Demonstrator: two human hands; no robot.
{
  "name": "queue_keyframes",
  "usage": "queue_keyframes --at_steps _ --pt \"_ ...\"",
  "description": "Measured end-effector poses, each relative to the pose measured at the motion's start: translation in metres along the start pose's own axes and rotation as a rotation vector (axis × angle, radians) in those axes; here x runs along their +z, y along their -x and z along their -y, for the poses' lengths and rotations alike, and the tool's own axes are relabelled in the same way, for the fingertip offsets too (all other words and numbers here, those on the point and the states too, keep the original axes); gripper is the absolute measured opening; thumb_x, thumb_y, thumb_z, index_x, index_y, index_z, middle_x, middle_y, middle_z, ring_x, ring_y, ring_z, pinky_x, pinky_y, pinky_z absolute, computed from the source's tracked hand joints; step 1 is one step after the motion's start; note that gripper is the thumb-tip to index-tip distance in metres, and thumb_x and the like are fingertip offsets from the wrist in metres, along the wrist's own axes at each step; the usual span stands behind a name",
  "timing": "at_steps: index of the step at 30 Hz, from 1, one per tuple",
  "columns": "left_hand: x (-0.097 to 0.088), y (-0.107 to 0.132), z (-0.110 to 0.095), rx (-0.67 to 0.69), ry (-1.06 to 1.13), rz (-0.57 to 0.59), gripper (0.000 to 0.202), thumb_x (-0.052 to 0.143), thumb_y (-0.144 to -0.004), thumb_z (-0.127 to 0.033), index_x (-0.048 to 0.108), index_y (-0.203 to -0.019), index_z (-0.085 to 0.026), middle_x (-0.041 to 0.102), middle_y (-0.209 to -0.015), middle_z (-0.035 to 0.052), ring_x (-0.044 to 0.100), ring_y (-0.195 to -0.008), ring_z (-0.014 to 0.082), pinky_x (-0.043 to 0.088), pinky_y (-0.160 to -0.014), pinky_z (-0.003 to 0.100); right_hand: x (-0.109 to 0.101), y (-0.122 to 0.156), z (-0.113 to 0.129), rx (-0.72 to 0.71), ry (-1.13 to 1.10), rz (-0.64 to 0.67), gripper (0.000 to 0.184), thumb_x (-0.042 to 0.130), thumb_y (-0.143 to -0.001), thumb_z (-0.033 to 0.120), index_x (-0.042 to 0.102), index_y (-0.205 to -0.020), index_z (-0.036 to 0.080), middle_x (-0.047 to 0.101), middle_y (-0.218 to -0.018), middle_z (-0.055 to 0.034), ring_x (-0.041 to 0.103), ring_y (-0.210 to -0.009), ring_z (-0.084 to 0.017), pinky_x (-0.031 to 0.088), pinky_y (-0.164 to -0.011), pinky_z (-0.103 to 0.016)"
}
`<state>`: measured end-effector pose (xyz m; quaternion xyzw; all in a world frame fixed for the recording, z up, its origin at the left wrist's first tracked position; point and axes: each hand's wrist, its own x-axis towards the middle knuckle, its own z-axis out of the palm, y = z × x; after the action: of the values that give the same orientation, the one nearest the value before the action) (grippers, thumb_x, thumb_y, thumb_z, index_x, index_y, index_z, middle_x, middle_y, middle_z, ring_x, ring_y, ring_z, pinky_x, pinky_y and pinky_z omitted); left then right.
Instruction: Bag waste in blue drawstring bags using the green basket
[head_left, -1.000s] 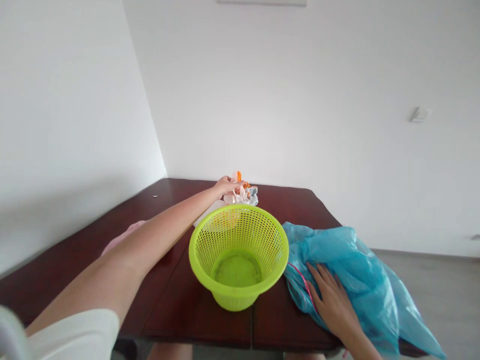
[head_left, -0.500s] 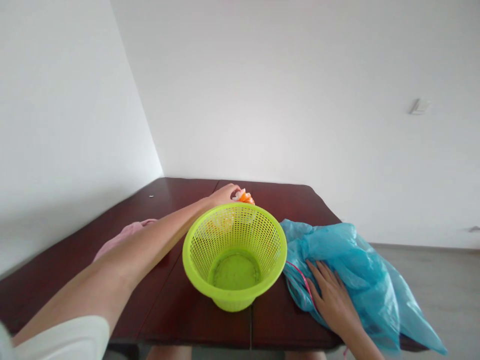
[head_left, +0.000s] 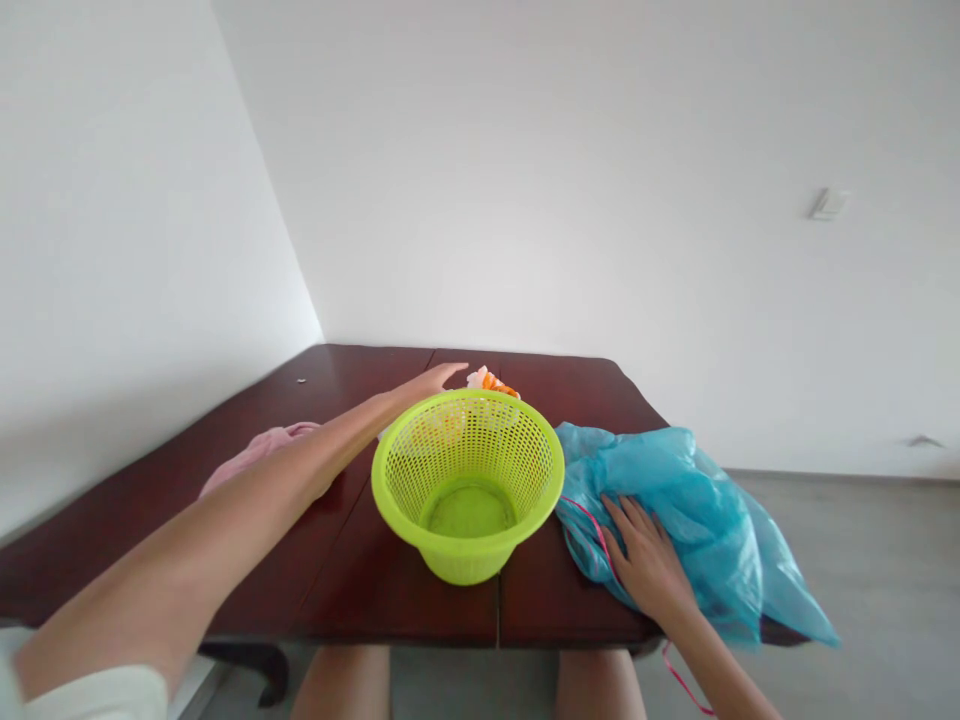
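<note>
A lime-green plastic basket (head_left: 469,548) with perforated sides stands upright on the table, with nothing in it. Behind its far rim, my left hand (head_left: 437,380) reaches out with fingers extended, its lower part hidden by the rim. Just right of those fingertips lies a crumpled orange-and-white thing (head_left: 493,382), partly hidden by the basket; a small gap shows between them. My right hand (head_left: 649,555) rests flat, fingers spread, on a blue plastic bag (head_left: 690,500) to the basket's right. A pink drawstring (head_left: 589,513) runs along the bag's near side.
Partly behind my left forearm is a pink cloth (head_left: 259,450). A tiny pale object (head_left: 301,380) lies toward the back left of the dark red wooden table (head_left: 390,610). White walls rise behind and left. The bag overhangs the table's right edge.
My left hand has let go of the orange-and-white thing and drawn slightly left, its fingers straightened. My right hand stays on the bag. The whole view has shifted a little.
</note>
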<state>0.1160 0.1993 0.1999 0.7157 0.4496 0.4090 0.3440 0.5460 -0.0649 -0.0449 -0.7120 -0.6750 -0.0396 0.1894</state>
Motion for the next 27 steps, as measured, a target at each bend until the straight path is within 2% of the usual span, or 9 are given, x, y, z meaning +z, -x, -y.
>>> queue_keyframes --at_steps 2,4,8,11,14,18,22,25,27 --pt "-0.013 0.025 0.013 0.060 0.064 0.035 0.061 0.098 -0.079 -0.052 0.082 -0.131 -0.024 0.078 -0.154 0.0192 0.077 -0.134 0.0370 0.063 -0.111 0.042 -0.004 0.000 0.003 -0.001 0.002 0.003 0.064 0.044 -0.122 0.054 0.062 -0.176 0.024 0.060 -0.181 -0.0151 0.052 -0.172 -0.039 0.037 -0.144 -0.070" --pt "-0.029 0.071 0.033 0.156 0.053 -0.097 0.056 0.080 -0.099 -0.067 0.079 -0.136 -0.025 0.082 -0.144 0.0159 0.077 -0.133 0.0338 0.060 -0.116 0.042 -0.007 -0.001 0.004 0.001 -0.001 0.004 0.063 0.043 -0.123 0.053 0.061 -0.176 0.023 0.061 -0.180 -0.0154 0.052 -0.172 -0.039 0.037 -0.144 -0.070" --pt "-0.050 0.205 0.083 0.080 -0.108 -0.355 0.039 0.070 -0.108 -0.067 0.079 -0.115 -0.030 0.086 -0.116 0.0072 0.082 -0.111 0.0326 0.065 -0.105 0.043 -0.007 -0.002 0.003 -0.005 -0.047 0.022 0.063 0.037 -0.123 0.045 0.062 -0.175 0.019 0.061 -0.180 -0.0158 0.050 -0.174 -0.039 0.036 -0.144 -0.072" --pt "-0.047 0.302 0.120 -0.050 -0.173 -0.285 0.034 0.063 -0.112 -0.062 0.080 -0.114 -0.033 0.087 -0.114 0.0049 0.085 -0.104 0.0346 0.069 -0.098 0.048 -0.008 -0.001 0.002 -0.010 -0.136 0.022 0.064 0.032 -0.123 0.042 0.064 -0.172 0.016 0.064 -0.177 -0.0149 0.051 -0.174 -0.039 0.036 -0.145 -0.073" --pt "-0.033 0.365 0.148 0.016 -0.342 -0.181 0.029 0.063 -0.111 -0.052 0.082 -0.131 -0.040 0.087 -0.137 0.0033 0.083 -0.127 0.0376 0.065 -0.115 0.057 -0.021 0.000 0.006 -0.003 -0.270 -0.067 0.062 0.035 -0.123 0.047 0.073 -0.163 0.019 0.072 -0.168 -0.0158 0.061 -0.166 -0.038 0.042 -0.143 -0.069" --pt "-0.005 0.396 0.163 0.129 -0.537 -0.162 0.040 0.063 -0.109 -0.042 0.077 -0.146 -0.044 0.076 -0.165 0.0014 0.071 -0.152 0.0399 0.046 -0.135 0.069 -0.065 -0.021 0.024 0.057 -0.467 -0.268 0.064 0.040 -0.123 0.060 0.075 -0.159 0.021 0.077 -0.161 -0.0160 0.070 -0.155 -0.038 0.049 -0.138 -0.065" --pt "0.021 0.399 0.160 0.149 -0.587 -0.329 0.036 0.063 -0.108 -0.040 0.074 -0.142 -0.035 0.079 -0.159 0.0079 0.069 -0.155 0.0424 0.039 -0.137 0.072 -0.106 -0.081 0.050 0.141 -0.638 -0.458 0.070 0.039 -0.123 0.067 0.069 -0.164 0.020 0.073 -0.167 -0.0156 0.065 -0.158 -0.040 0.046 -0.139 -0.067" --pt "0.050 0.397 0.136 0.174 -0.486 -0.366 0.028 0.056 -0.110 -0.038 0.077 -0.129 -0.037 0.086 -0.142 0.0057 0.076 -0.141 0.0407 0.051 -0.126 0.069 -0.114 -0.135 0.065 0.152 -0.672 -0.521 0.077 0.031 -0.125 0.067 0.062 -0.168 0.012 0.066 -0.172 -0.0208 0.059 -0.164 -0.038 0.041 -0.142 -0.067" --pt "0.084 0.392 0.105 0.229 -0.379 -0.218 0.029 0.057 -0.110 -0.036 0.078 -0.130 -0.040 0.087 -0.137 0.0047 0.081 -0.130 0.0359 0.063 -0.113 0.059 -0.111 -0.166 0.071 0.158 -0.690 -0.546 0.083 0.025 -0.126 0.068 0.059 -0.166 0.004 0.065 -0.170 -0.0264 0.059 -0.162 -0.038 0.040 -0.143 -0.067"
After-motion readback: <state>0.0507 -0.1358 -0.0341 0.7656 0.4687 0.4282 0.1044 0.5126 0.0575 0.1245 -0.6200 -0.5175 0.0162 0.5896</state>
